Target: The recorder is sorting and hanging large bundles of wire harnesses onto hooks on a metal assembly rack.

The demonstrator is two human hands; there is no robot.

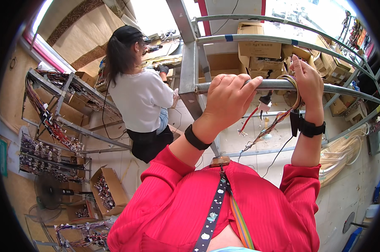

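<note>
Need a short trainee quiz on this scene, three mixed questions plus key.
1. Multiple choice: which is nearer the multicoloured wire bundle?
A. the left hand
B. the right hand
C. both equally near

2. True or false: the co-worker seated ahead on the left wears a red top.

3. Fill in: the left hand rests on a grey metal ____.

Key:
1. B
2. False; the co-worker's top is white.
3. rail
</note>
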